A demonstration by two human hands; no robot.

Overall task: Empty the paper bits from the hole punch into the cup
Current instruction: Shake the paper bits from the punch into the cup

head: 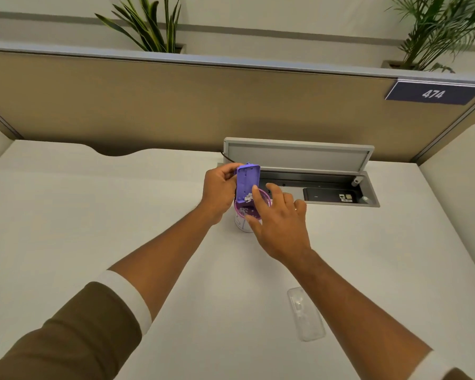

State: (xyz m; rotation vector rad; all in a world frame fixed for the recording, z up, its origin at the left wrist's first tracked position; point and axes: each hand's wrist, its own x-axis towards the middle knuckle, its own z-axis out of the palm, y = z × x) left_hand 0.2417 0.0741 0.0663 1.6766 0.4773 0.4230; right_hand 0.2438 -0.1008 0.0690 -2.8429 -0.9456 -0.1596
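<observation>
Bare white table (93, 215) lies open to the left. The left hand (220, 193) grips one purple punch (246, 182), tilted over one cup (244, 215) with paper bits (248, 197) at its lower edge. The right hand (280, 223), fingers spread, touches the cup's rim. Behind stands an open cable hatch (299, 157); nearer lies one clear cover (306, 314).

lower half of cup (243, 224) hidden behind right hand (279, 229); hole punch (246, 181) partly covered by left hand (220, 192); paper bits (248, 197) too small to count; plants (444, 31) cut off at top edge.
</observation>
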